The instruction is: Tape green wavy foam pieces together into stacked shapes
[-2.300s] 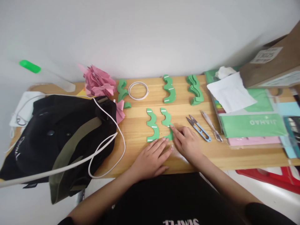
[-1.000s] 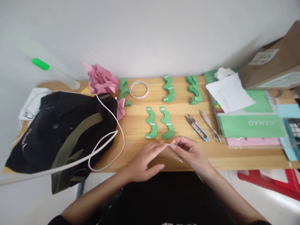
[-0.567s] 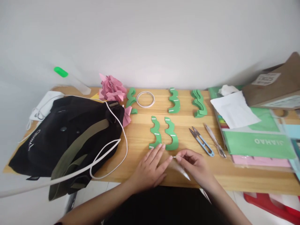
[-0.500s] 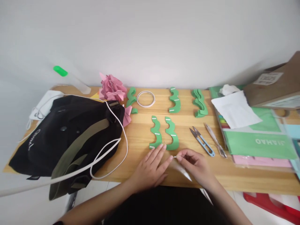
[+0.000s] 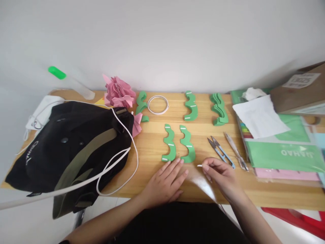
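Observation:
My left hand (image 5: pixel 165 181) lies flat with fingers stretched out on a clear plastic sheet (image 5: pixel 200 181) at the front edge of the wooden table (image 5: pixel 152 142). Its fingertips nearly touch two wavy green paper pieces (image 5: pixel 169 148) (image 5: pixel 188 149) that lie side by side, each with small white tape marks. My right hand (image 5: pixel 220 176) is just to the right, thumb and forefinger pinched on a tiny white strip (image 5: pixel 200 165). Blue-handled thread snips (image 5: pixel 220 152) lie just beyond that hand.
A black bag (image 5: pixel 66 149) with a white cord fills the left of the table. At the back are pink folded paper (image 5: pixel 118 93), a white tape ring (image 5: pixel 157 104), another green piece (image 5: pixel 191 105) and a green stack (image 5: pixel 218 109). Packs of coloured paper (image 5: pixel 281 149) and a cardboard box (image 5: pixel 299 89) stand right.
My right hand left the right green piece, met the left fingertips, then drew to the right pinching a small white strip. My left hand settled flat on the table.

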{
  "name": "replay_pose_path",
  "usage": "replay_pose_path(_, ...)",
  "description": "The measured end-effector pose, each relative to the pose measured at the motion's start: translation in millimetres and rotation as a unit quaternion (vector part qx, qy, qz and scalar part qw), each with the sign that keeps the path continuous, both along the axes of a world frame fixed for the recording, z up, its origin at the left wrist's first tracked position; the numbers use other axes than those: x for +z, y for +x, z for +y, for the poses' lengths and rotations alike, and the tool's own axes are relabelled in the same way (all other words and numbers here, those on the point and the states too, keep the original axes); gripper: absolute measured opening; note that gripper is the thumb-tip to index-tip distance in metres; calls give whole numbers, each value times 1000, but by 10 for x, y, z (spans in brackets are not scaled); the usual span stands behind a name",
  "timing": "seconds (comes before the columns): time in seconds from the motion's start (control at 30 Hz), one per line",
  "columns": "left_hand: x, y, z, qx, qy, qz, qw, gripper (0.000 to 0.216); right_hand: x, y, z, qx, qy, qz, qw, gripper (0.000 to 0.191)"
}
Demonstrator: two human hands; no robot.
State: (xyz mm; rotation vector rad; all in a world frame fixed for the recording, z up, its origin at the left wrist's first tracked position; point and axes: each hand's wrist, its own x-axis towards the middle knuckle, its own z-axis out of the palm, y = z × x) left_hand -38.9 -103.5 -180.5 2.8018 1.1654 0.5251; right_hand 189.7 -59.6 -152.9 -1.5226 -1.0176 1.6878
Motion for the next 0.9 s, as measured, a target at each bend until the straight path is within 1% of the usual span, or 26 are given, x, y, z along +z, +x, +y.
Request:
replay_pose_path(0.1, -27, -6, -14, 14, 8, -11, 1000, 54, -30, -23, 14, 0, -14, 12, 1000, 36)
replay_pose_path(0.3, -8, -4, 3, 10, -26, 10, 1000, 54, -66, -60, 39, -12, -14, 8, 1000, 37)
replay_pose_path(0.53, -3, 6, 13, 5, -39, 24, 999, 52, -44, -72, 61, -13, -27, 13, 999, 38)
replay_pose_path(0.77, -4, 3, 18, 1, -27, 37, 999, 50, -33, -89, 65, -14, -21, 11, 1000, 38)
replay_pose_path(0.9, 10, 4, 26, 3, -33, 44, 998, 49, -20, -102, 70, -23, -22, 12, 999, 38)
